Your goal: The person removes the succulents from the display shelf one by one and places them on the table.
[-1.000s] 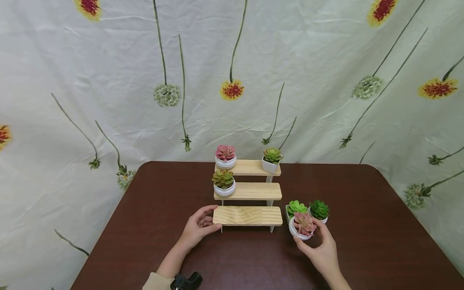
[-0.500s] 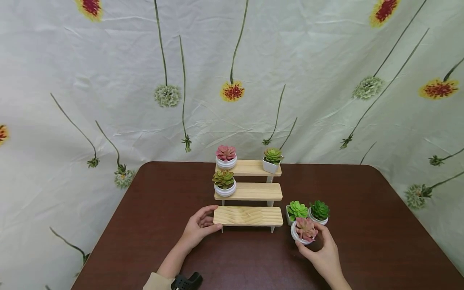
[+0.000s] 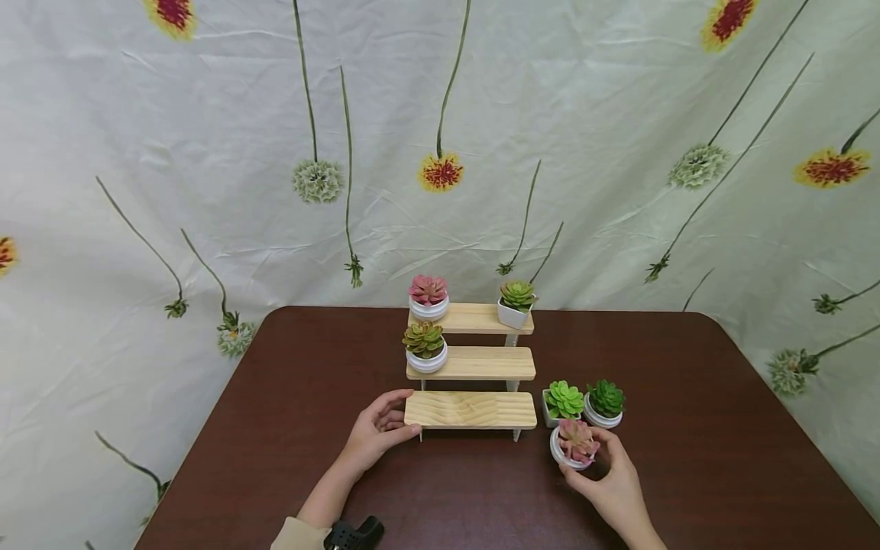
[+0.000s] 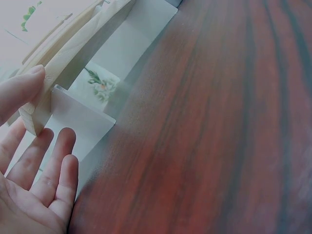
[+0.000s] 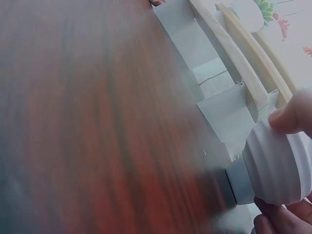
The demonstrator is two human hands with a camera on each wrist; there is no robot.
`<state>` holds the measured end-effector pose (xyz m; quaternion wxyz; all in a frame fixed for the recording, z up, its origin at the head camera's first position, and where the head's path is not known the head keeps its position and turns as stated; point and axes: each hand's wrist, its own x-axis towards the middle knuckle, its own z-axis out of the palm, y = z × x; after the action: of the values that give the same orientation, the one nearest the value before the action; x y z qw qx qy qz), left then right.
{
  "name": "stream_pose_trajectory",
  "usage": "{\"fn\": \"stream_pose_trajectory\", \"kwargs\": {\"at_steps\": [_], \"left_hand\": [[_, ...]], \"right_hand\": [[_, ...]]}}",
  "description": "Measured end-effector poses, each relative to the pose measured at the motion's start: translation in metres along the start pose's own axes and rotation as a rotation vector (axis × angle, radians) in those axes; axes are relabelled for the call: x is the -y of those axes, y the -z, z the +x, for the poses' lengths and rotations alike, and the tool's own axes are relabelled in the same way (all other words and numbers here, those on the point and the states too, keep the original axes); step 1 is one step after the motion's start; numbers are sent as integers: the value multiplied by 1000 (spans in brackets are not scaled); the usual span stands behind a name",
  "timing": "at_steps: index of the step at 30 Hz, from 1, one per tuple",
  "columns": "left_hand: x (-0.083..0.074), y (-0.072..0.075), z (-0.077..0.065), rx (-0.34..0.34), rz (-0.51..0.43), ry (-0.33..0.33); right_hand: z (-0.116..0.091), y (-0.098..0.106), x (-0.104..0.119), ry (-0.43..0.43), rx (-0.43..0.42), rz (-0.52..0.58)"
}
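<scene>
Dusty-pink succulent (image 3: 579, 441) in a ribbed white pot (image 5: 273, 165), pinched across its sides by the right hand (image 3: 613, 475), thumb on one side and fingers on the other, parted only as far as the pot's width. Located to the right of the wooden stand (image 3: 470, 410), near the front of a small cluster of plants. Base of the pot resting on the counter (image 3: 296, 382) or just above: cannot tell.

Directly behind it, a bright green succulent (image 3: 564, 398) in a square white pot; beside that, to the right, a dark green succulent (image 3: 606, 397) in a round white pot, both on the counter.

Left hand (image 3: 369, 431) at the left end of the stand's lowest step, gripping the board, thumb at the front edge and index finger at the back corner; remaining fingers loosely bent below the board in the left wrist view.

On the top step, a deep pink succulent (image 3: 428, 290) at the left and a yellow-green succulent (image 3: 517, 294) in an angular white pot at the right. On the middle step, at the left, an olive-green succulent (image 3: 423, 339) in a round white pot. Behind the counter, a pale cloth (image 3: 234, 114) printed with flowers and long stems. At the left wrist, a beige sleeve (image 3: 299, 536) and a black device (image 3: 353, 535).
</scene>
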<state>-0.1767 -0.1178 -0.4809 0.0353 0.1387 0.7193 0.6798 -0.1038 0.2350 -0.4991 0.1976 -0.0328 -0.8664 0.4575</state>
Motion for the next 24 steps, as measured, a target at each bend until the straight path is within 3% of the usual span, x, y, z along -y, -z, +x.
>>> {"fn": "stream_pose_trajectory", "kwargs": {"at_steps": [24], "left_hand": [[0, -1, 0, 3, 7, -12]], "right_hand": [[0, 0, -7, -24, 65, -3]]}}
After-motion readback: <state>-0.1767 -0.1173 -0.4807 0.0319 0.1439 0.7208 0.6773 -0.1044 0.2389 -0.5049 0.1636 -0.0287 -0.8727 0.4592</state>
